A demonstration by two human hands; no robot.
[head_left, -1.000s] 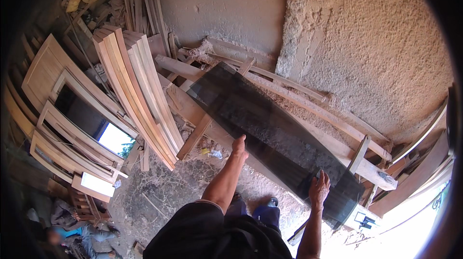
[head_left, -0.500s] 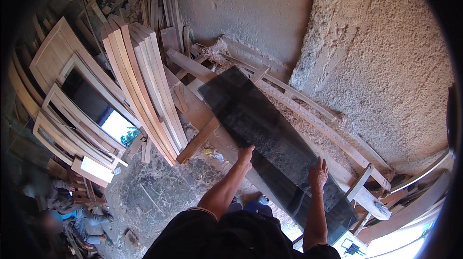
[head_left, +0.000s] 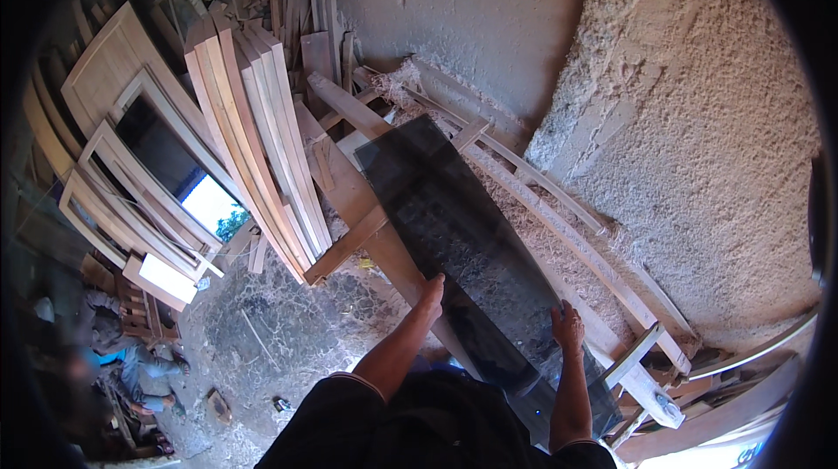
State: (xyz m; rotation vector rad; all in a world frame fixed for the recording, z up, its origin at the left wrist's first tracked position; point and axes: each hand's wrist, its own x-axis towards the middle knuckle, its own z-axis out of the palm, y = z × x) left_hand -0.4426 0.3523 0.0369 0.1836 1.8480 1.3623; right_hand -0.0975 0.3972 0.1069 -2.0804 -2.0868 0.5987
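A long, dark tinted glass pane [head_left: 476,242] lies at a slant across a wooden workbench frame, its near end close to my body. My left hand [head_left: 431,294] grips the pane's left long edge, thumb uppermost and the other fingers mostly hidden. On the opposite long edge, my right hand [head_left: 568,328] is closed around the glass, with a ring showing on one finger. Dim reflections cover the pane's surface. Below it, a light wooden rail [head_left: 580,261] of the bench runs along the right side.
Tall stacked timber pieces [head_left: 249,133] stand left of the bench, beside leaning door frames [head_left: 144,111]. A short crosspiece [head_left: 347,246] juts out left of the pane. The rough wall [head_left: 690,120] rises at right. Another person [head_left: 140,364] sits low at far left.
My right hand has shifted slightly up and left, its fingers now curled more around the edge. The left hand has moved a little left. The whole view has turned slightly.
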